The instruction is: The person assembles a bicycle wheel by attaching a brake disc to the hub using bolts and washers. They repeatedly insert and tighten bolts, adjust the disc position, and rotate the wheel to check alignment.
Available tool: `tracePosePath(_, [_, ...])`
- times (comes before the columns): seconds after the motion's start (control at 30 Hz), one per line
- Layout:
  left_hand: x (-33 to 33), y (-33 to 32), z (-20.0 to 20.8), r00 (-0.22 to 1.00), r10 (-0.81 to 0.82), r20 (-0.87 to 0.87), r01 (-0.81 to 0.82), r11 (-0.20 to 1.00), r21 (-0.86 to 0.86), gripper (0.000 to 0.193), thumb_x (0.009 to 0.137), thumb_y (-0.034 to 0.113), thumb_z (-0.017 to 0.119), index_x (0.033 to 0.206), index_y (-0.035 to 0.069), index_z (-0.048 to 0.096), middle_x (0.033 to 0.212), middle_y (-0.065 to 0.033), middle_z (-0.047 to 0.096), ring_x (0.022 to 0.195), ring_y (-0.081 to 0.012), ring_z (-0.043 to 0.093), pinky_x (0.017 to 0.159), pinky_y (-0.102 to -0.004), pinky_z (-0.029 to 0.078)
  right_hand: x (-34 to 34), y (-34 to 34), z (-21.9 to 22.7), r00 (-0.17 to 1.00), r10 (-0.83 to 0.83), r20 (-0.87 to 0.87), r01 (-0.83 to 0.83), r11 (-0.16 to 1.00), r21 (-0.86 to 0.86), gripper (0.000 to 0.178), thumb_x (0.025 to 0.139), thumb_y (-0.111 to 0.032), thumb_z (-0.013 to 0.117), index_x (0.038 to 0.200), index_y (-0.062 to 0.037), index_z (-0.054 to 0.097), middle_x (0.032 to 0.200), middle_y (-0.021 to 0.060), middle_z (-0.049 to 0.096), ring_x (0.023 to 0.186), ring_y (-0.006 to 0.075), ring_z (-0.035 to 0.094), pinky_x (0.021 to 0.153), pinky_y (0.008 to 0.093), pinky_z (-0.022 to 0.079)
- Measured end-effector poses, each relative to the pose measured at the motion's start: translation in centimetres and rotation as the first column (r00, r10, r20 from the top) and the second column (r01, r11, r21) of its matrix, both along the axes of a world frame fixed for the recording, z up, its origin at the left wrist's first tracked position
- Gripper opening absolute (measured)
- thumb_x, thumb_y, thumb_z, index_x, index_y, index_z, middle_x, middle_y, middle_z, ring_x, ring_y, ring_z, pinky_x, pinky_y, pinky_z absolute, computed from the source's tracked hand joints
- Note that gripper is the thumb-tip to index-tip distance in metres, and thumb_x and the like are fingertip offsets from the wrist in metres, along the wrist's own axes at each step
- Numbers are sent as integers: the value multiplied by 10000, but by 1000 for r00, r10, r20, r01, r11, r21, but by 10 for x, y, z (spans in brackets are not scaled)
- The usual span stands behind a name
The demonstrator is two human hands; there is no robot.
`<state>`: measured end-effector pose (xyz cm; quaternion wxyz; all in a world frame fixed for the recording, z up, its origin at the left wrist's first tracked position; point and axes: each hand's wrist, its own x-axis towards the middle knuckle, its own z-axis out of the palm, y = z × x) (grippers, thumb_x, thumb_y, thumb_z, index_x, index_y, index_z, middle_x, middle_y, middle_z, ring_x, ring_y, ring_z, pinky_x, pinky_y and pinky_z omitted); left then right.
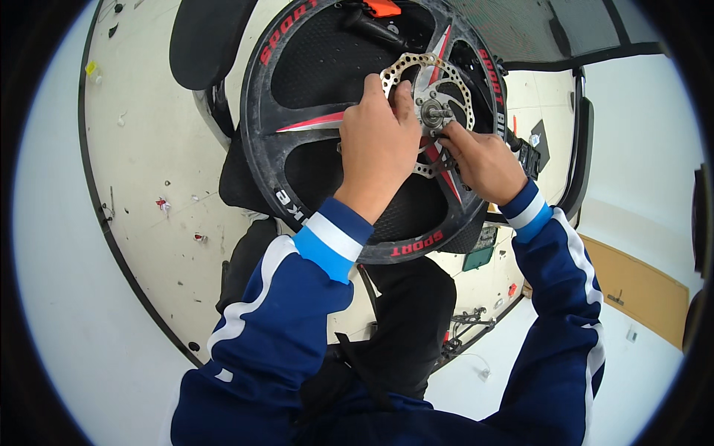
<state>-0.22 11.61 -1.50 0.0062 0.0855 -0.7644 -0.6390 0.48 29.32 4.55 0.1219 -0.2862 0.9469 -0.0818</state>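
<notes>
1. Floor (pixel 149 149): pale, spreading around the wheel, with small scraps scattered to the wheel's left.
2. Chair: its black seat (pixel 236 182) lies beneath the wheel; one black armrest (pixel 212 44) stands at the wheel's upper left, another (pixel 582 156) well to its right, and grey mesh (pixel 513 26) spans its upper right.
3. Wheel (pixel 256 141) (landmark): black, with red-and-silver accents on its spokes and red and white lettering on its rim. It lies broadside to you, above your lap.
4. Your sleeves (pixel 275 327): navy with white stripes and light-blue bands, reaching up to the wheel from below.
5. Brake rotor (pixel 468 93): a perforated metal ring around the wheel's centre, partly covered by your hands.
6. Your left hand (pixel 379 141): left of the wheel's centre, at the rotor's left edge. Your thumb and forefinger stand close together in a narrow grip; you cannot tell from this view whether they clasp anything.
7. Your right hand (pixel 487 163): at the lower right of the wheel's centre, fingertips bent in beside the hub. The grip looks narrow; its contents are hidden, so what it holds cannot be told.
8. Hub (pixel 431 113): silver, at the wheel's centre, its axle end exposed between your hands.
</notes>
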Motion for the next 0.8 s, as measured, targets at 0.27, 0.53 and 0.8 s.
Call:
tracePosePath(0.27, [-2,-1,-2,1000,0,-20,0,1000,25,290,996,248,551,892,-21,530,649,-226,648,649,-445,656,601,-516,510,-6,1,0,998,22,52,-20,999,-35,109,955,-75,583,1035,-25,529,787,210,647,692,422,642,590,473,499])
tracePosePath(0.53, [-2,-2,0,1000,-9,9,8,999,36,288,999,248,548,895,-20,527,651,-229,648,655,-450,657,611,-518,511,-5,-1,-2,999,39,-25,-39,999,-35,110,942,-42,594,1030,-13,536,740,190,618,678,404,637,590,454,497])
tracePosePath(0.8, [0,2,-2,1000,17,-2,-17,1000,-1,292,998,244,552,882,-22,527,631,-222,643,638,-438,659,604,-501,516,-32,15,1,872,481,-89,-460,868,187,184,858,-62,609,1020,-17,536,776,118,616,676,298,664,568,384,542])
